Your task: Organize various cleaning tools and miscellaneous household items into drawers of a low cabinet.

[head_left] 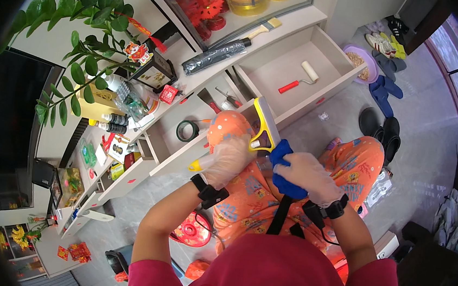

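My left hand (228,162), in a thin clear glove, is closed round the handle of a yellow and white squeegee (265,119). The squeegee's wide head points up and away, above my orange-clad knees. In my right hand (310,177), also gloved, a blue cloth (289,188) is bunched. Part of the cloth lies against or right beside the squeegee's neck; the exact contact is hidden. Beyond the left hand is an open drawer (163,160) with a roll of dark tape (187,130) and a scraper (209,99).
Another open drawer (325,99) holds a small paint roller (310,71) with a red handle. On the cabinet top lie a wrapped black umbrella (214,57) and a brush (260,30). A leafy plant (91,65) overhangs it. Shoes (383,94) and a purple basin (374,68) stand right.
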Demonstrator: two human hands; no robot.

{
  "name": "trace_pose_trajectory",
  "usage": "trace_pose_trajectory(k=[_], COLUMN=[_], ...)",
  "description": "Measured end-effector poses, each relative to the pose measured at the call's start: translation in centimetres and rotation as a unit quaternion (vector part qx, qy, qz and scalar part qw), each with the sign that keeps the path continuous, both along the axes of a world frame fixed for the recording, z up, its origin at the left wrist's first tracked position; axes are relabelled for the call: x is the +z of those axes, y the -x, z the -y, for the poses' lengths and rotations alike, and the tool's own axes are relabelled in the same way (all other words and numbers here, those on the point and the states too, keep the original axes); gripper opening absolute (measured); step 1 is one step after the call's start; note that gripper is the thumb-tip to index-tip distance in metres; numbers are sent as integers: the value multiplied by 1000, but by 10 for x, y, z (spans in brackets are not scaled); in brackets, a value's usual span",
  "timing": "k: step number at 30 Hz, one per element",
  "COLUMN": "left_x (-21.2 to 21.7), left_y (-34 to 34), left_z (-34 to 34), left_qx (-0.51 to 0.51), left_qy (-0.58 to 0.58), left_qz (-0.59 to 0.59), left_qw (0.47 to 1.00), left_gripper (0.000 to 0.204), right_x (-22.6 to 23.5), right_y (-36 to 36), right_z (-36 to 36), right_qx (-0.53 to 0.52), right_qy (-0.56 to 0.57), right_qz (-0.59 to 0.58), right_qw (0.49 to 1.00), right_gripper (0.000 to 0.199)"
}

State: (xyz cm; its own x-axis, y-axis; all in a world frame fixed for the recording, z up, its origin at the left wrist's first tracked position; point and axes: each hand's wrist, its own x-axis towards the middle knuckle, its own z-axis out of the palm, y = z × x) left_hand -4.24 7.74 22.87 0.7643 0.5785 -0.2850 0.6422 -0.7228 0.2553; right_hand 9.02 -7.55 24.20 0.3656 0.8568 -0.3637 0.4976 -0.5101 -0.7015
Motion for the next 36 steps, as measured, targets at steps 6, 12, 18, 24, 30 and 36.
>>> trace_pose_trajectory(k=[6,12,18,24,30,36], left_x=[-16,-41,-25,-24,-18,-10], left_y=[9,11,10,2,-7,1], left_z=[1,4,-7,-10,-9,-12], left_qx=[-67,-116,-21,32,42,140], left_qy=[-28,-78,-34,-47,-8,61], left_qz=[11,58,74,57,8,53], left_qw=[997,989,996,997,999,987], left_gripper=[29,34,24,31,38,38], right_x=[17,-24,-21,-11,-4,-36], right_y=[-27,-17,10,-12,5,1], right_z=[-64,-85,-18,50,18,37], right_qx=[-109,56,57,55,-115,-30], right_qy=[-96,12,-3,73,-88,-2], right_qz=[71,237,142,100,98,124], right_qw=[987,970,988,991,985,992], right_gripper=[32,28,31,30,35,30])
